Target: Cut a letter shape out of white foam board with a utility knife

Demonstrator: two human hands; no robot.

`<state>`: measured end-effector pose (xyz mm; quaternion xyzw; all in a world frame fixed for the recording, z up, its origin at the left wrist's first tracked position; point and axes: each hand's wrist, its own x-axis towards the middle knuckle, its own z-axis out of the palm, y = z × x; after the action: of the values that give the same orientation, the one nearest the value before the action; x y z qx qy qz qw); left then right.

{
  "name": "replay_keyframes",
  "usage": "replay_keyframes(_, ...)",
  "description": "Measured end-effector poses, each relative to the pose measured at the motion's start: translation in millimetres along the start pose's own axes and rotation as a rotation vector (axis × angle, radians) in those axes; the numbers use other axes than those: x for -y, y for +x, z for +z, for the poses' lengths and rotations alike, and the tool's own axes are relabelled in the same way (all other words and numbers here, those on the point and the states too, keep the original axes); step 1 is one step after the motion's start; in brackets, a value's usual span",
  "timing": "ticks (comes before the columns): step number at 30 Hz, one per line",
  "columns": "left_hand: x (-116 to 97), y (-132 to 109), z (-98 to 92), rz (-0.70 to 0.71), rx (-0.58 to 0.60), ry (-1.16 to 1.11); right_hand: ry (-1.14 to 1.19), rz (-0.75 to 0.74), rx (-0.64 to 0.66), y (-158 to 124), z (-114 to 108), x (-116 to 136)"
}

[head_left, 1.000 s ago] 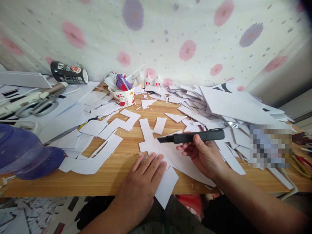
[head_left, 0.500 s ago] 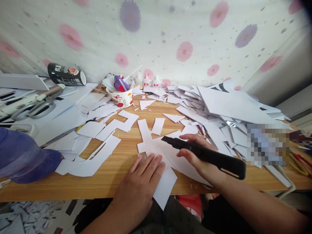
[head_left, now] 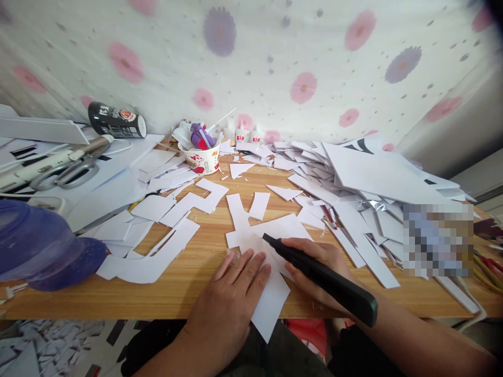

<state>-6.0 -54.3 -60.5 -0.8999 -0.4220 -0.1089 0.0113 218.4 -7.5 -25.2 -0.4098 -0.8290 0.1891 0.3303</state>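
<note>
My left hand (head_left: 231,296) lies flat with its fingers stretched forward, pressing on a white foam board piece (head_left: 271,309) that juts past the table's front edge. Its irregular arms extend forward from under my fingers. My right hand (head_left: 320,267) is wrapped round a black utility knife (head_left: 332,285), whose tip points left and down at the board, just ahead of my left fingertips. Whether the tip touches the board I cannot tell. A small white offcut (head_left: 259,205) lies just beyond the piece.
White scraps (head_left: 173,251) lie at the left beside a purple container (head_left: 43,246). Farther back are scissors (head_left: 66,175), a black canister (head_left: 117,120), a paper tub (head_left: 202,159) and small glue bottles (head_left: 240,135). Stacked white boards (head_left: 377,167) fill the right side.
My right hand has brought the knife down and closed its fingers more firmly round it. My left hand stays on the board. The whole view has shifted slightly.
</note>
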Motion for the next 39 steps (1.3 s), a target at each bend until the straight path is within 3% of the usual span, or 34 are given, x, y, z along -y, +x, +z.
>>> replay_keyframes(10,0,1,-2.9,0.001,0.017,-0.016,-0.081,-0.120,0.022,2,1,-1)
replay_keyframes(26,-1,2,-2.7,-0.038,0.028,-0.032,-0.075,-0.164,0.071,7,-5,-1)
replay_keyframes(39,-3,1,-1.5,-0.078,-0.002,-0.062,-0.050,-0.147,0.208,-7,-30,3)
